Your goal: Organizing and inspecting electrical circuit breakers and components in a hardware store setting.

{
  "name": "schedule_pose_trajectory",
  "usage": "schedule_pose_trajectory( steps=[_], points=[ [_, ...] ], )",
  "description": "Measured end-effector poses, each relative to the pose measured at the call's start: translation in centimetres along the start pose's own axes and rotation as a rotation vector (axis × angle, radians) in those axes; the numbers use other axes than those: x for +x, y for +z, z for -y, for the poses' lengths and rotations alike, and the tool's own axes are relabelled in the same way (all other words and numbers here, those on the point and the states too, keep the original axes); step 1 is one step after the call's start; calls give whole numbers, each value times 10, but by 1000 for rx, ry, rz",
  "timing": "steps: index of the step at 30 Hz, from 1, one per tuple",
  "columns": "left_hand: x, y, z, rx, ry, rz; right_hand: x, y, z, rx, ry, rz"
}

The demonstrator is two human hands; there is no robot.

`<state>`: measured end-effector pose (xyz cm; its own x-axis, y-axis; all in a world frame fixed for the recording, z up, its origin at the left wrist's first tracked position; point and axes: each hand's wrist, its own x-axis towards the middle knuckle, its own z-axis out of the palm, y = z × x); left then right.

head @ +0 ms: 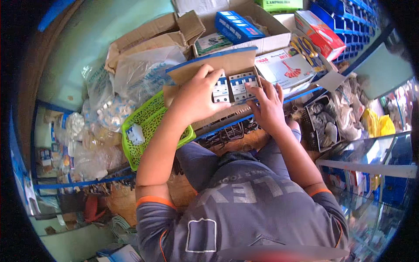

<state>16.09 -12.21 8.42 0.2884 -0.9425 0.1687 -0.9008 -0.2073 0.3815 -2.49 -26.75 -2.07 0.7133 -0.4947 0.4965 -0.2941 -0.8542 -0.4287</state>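
An open cardboard box with a blue-edged flap lies before me, holding several white circuit breakers with blue switch strips. My left hand grips a white breaker unit at the box's left part, fingers over its top and thumb near its lower edge. My right hand rests at the box's right side, its fingertips touching the right-hand breakers, fingers apart. Left of my left forearm, a green plastic basket holds another white breaker.
Plastic bags and bagged parts lie at the left. Behind the box stand a blue carton and a larger cardboard box. A white carton, pliers and a black crate are at the right.
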Motion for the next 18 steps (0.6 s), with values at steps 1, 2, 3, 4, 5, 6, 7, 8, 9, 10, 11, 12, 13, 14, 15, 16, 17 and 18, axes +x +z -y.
schedule_pose_trajectory(
  steps=[1, 2, 3, 4, 5, 6, 7, 8, 9, 10, 11, 12, 13, 14, 15, 16, 17, 18],
  points=[
    [1, 2, 2, -42, 37, 8, 0, 0, -1, 11, 0, 9],
    [3, 5, 3, -53, 8, 26, 0, 0, -1, 18, -11, 14],
    [3, 9, 4, -11, -29, 54, 0, 0, -1, 15, 3, 6],
    [2, 14, 4, -69, -7, -13, 0, 0, -1, 22, 1, -11],
    [1, 17, 4, -135, 17, -63, 0, 0, 0, 45, -10, -5],
    [-1, 22, 3, -124, 43, -119, 1, 0, 0, 39, -11, -8],
    [-3, 27, 1, -103, 44, -124, 1, 0, 1, 21, 13, -16],
    [-4, 32, 0, -324, -33, -126, 2, 1, 2, 21, 12, -26],
    [-5, 35, 0, -554, -96, -101, 2, 1, 2, 39, -7, -23],
    [-4, 38, 1, -558, -86, -143, 2, 1, 2, 39, -7, -21],
    [-3, 38, 4, -542, -123, -169, 1, 1, 2, 20, 14, -32],
    [0, 37, 7, -549, -126, -136, 1, 1, 2, 18, 16, -26],
    [3, 36, 11, -575, -80, -114, 1, 1, 2, 34, -11, -16],
    [6, 34, 13, -530, -37, -102, 0, 2, 2, 26, -6, -12],
    [8, 34, 14, -518, -87, -99, 0, 2, 2, 2, 7, -28],
    [9, 32, 14, -573, -67, -55, 0, 3, 1, 15, -17, -5],
    [9, 31, 13, -632, -55, 17, 0, 4, 1, -1, -4, -10],
    [6, 29, 10, -552, -68, 14, 0, 5, 2, -20, 15, -34]
  ],
)
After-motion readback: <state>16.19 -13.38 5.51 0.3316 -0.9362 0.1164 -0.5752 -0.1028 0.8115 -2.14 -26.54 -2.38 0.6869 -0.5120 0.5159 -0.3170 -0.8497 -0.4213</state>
